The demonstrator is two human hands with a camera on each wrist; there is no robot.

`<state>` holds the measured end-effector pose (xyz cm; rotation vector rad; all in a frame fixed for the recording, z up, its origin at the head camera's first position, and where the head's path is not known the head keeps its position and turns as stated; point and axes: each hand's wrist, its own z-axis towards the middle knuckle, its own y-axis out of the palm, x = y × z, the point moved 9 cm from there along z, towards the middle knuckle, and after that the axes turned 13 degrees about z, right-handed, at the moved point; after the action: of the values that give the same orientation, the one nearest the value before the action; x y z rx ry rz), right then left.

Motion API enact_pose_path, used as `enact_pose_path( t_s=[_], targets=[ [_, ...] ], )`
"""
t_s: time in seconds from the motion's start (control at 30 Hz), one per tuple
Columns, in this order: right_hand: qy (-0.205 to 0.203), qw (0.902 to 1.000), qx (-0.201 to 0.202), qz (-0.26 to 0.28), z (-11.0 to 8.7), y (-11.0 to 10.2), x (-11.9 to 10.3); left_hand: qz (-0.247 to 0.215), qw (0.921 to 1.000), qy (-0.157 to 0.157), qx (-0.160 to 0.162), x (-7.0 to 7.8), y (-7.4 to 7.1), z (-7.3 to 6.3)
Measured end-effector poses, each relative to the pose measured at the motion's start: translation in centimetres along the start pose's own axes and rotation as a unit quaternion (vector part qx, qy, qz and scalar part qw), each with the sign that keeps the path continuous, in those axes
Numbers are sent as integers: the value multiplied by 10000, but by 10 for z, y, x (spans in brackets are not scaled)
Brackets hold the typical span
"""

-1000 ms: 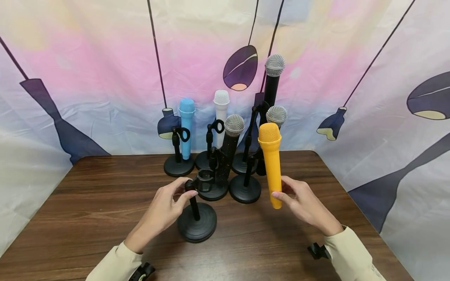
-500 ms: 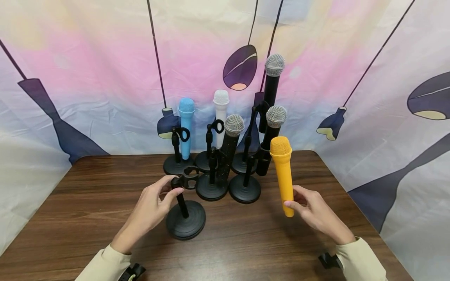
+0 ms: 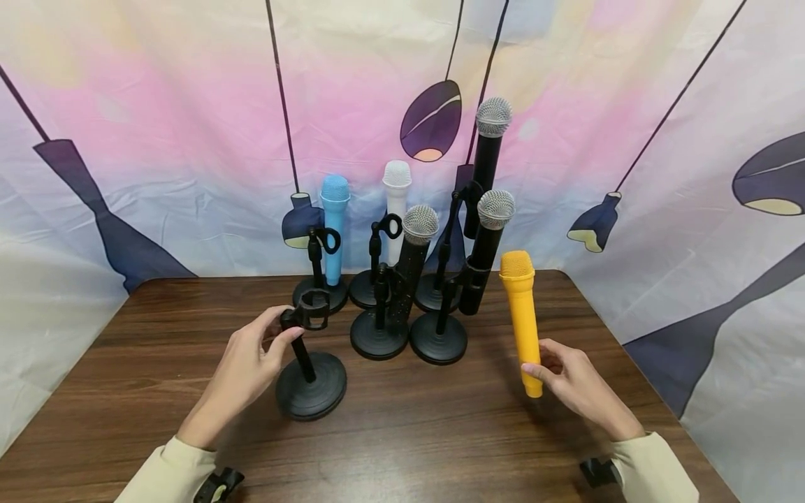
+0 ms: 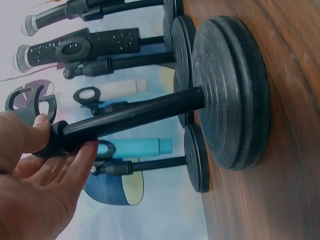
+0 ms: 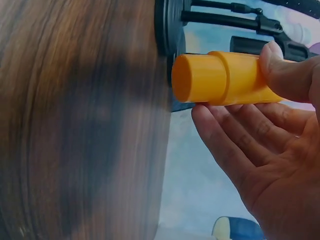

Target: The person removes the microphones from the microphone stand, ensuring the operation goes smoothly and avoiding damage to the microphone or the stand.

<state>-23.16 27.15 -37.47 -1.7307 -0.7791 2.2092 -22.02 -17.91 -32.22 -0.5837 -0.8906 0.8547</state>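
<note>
My left hand (image 3: 242,367) pinches the top of a black microphone stand (image 3: 305,367), just below its clip ring (image 3: 314,311). In the left wrist view the stand's round base (image 4: 232,95) shows close over the wood, with its pole leaning toward the thumb and fingers. A yellow microphone (image 3: 523,318) is held near its lower end by my right hand (image 3: 578,388), head upward and slightly tilted. The right wrist view shows its orange-yellow butt end (image 5: 200,77) raised off the table, thumb on one side and fingers on the other.
Behind the hands on the wooden table (image 3: 402,447) stand a blue microphone (image 3: 335,223), a white microphone (image 3: 396,188), a speckled black microphone (image 3: 411,262) and two other black ones, all in black stands. A patterned cloth (image 3: 207,140) hangs beyond the table's back edge.
My left hand has moved left with the black stand, away from the group. My right hand has carried the yellow microphone right and a little nearer, uncovering the black microphone behind it.
</note>
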Motion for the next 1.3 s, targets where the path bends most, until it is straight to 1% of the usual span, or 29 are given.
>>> enact_pose_path(
  t_s=[0.3, 0.43, 0.53, 0.77, 1.0, 1.17, 1.3],
  targets=[
    [293, 9993, -34, -216, 3, -4, 18, 215, 9996, -24, 192, -15, -9, 4],
    [556, 9981, -142, -230, 5, -3, 27, 246, 9994, -81, 245, -23, -12, 7],
    [777, 9964, -231, -257, 6, -2, 33, 258, 9993, -153, 237, -29, -13, 10],
    [1003, 9937, -354, -368, 9, 0, 39, 244, 9988, -387, 162, -43, -15, 17],
    [1301, 9894, -336, -550, 9, 2, 46, 164, 9987, -477, 102, -59, -16, 28],
    [1363, 9876, -324, -714, 11, 2, 49, 252, 9981, -554, 89, -70, -18, 34],
    [1434, 9854, -310, -862, 11, 1, 51, 325, 9974, -636, -1, -78, -17, 39]
  ],
)
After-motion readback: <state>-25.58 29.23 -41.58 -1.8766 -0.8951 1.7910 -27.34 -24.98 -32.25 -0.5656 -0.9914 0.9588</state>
